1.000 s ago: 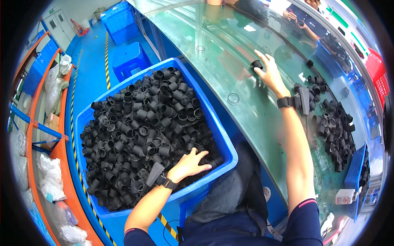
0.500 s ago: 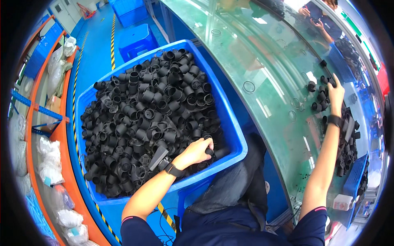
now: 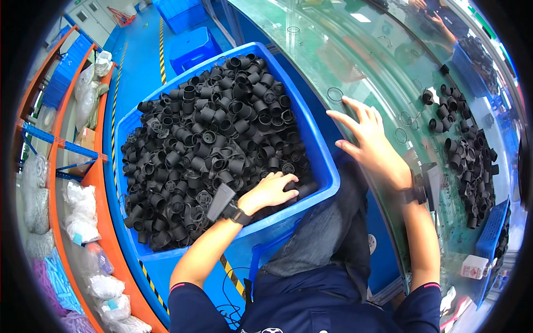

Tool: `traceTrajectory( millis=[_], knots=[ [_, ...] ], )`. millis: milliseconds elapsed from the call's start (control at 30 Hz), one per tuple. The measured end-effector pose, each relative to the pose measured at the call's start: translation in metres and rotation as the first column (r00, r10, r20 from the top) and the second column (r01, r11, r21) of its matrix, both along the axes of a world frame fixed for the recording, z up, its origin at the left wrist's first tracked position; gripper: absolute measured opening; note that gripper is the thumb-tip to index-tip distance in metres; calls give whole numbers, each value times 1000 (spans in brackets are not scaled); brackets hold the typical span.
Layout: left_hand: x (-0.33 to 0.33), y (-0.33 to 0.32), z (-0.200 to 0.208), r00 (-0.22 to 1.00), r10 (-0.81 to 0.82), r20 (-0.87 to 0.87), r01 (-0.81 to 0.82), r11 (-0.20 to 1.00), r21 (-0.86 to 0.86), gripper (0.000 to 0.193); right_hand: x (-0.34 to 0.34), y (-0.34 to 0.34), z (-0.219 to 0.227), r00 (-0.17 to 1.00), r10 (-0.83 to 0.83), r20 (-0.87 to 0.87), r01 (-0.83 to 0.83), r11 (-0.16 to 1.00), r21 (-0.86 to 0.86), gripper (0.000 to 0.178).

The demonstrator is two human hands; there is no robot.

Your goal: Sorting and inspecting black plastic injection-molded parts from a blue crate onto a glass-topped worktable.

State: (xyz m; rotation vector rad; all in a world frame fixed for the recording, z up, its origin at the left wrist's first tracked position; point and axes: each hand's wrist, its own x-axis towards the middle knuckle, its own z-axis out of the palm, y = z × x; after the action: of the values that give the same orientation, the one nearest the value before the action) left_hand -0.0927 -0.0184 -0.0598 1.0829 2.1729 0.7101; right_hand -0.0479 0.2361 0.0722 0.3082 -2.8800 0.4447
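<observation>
A large blue tub [image 3: 332, 183] stands beside me, heaped with black cylindrical plastic caps [image 3: 202, 139]. Reaching in at its near right corner, my left hand [image 3: 269, 192] lies with fingers apart on the caps; no piece shows in its grip, though its fingertips are partly among them. My right hand [image 3: 371, 139] hovers over the near edge of the green-topped table [image 3: 316, 61], fingers spread and holding nothing. A thin ring [image 3: 335, 94] lies just beyond its fingertips. Both wrists wear black bands with a flat grey attachment.
Several black caps [image 3: 472, 172] lie piled on the table's right side, near a blue basket [image 3: 491, 230] and a small white bottle [image 3: 473, 267]. A blue stool [image 3: 194, 49] stands behind the tub. Orange shelving [image 3: 91, 222] with bagged goods runs along the left. Another person [image 3: 444, 22] sits across the table.
My right hand has come back from the far pile of caps toward the tub and opened. My left hand has spread its fingers, letting go of a black cap. The view has shifted slightly.
</observation>
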Motion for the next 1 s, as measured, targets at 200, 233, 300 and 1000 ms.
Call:
traceTrajectory(
  millis=[200,233,300,1000],
  knots=[
    [-24,8,0,934,-183,307,201,979,-26,64,2,-6,-6,999,8,-39,-6,999,39,59],
    [-22,15,5,961,-137,238,150,988,-34,63,2,-6,-7,999,-12,-46,14,998,58,59],
    [-12,33,3,976,-214,43,218,962,-163,61,1,-8,-8,998,-22,-53,26,997,79,59],
    [-38,13,25,441,161,883,-562,816,132,21,1,-8,-10,994,-45,-102,52,997,64,53]
  ],
)
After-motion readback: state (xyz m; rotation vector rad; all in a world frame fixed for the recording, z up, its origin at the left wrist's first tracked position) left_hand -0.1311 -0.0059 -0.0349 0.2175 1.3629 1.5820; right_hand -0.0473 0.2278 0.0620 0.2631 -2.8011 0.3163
